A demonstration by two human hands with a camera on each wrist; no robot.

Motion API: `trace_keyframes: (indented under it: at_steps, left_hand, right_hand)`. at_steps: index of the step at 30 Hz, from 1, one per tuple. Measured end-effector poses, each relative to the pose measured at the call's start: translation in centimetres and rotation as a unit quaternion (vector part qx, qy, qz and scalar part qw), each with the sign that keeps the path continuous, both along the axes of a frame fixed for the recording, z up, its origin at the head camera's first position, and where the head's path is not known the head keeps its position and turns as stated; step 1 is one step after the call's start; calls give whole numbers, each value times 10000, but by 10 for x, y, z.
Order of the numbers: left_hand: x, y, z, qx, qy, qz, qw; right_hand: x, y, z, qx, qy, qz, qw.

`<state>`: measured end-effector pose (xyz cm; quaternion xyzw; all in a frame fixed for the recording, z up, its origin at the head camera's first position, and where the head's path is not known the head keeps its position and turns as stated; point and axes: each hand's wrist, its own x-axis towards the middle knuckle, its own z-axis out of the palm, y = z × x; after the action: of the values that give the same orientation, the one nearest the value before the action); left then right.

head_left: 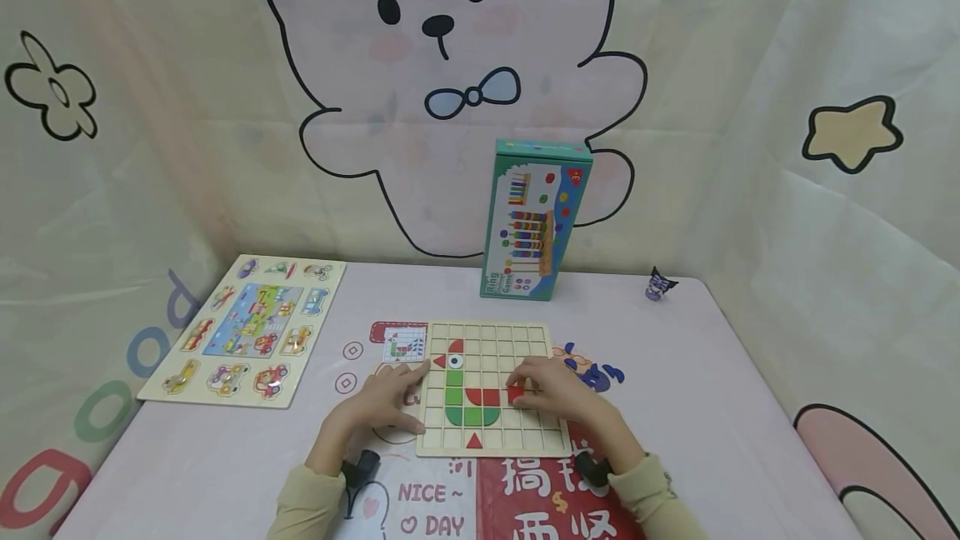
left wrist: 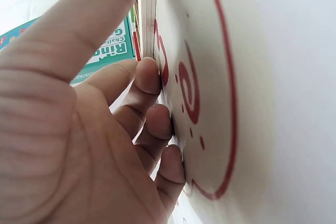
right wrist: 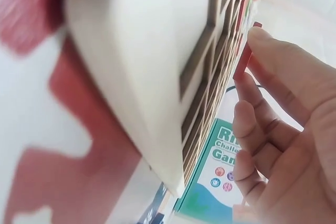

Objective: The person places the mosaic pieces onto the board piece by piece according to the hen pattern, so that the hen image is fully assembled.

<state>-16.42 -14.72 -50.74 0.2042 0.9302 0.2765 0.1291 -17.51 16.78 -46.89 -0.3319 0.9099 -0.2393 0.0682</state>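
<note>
A pale wooden grid board lies flat on the table with red and green pieces in its cells. They form a bird-like shape with a round eye piece; a red triangle sits in the bottom row. My left hand is spread at the board's left side, with thumb and index fingertips against its edge. Above the grid's right half, my right hand pinches a small red piece between thumb and fingers. Its other fingers curl loosely beside it in the right wrist view.
A pattern card lies at the board's upper left corner. Several blue shapes show to its right. A picture puzzle board lies at left. Behind stand a green Ring game box and a small dark figurine.
</note>
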Motion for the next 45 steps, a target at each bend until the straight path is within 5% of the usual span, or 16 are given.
trace_keyframes:
  at_steps: [12,31,45]
  left_hand:
    - [0,1,2,44,-49,32,10000]
    - [1,0,4,53,-76,66,9999]
    - [2,0,2,28,-9,30,10000]
  right_hand:
    - [-2,-5,-8,462,234,-99,9986]
    - [-4,-6,-3,447,245,-158,9986]
    - [-7,25,3,169,340,-765,9963]
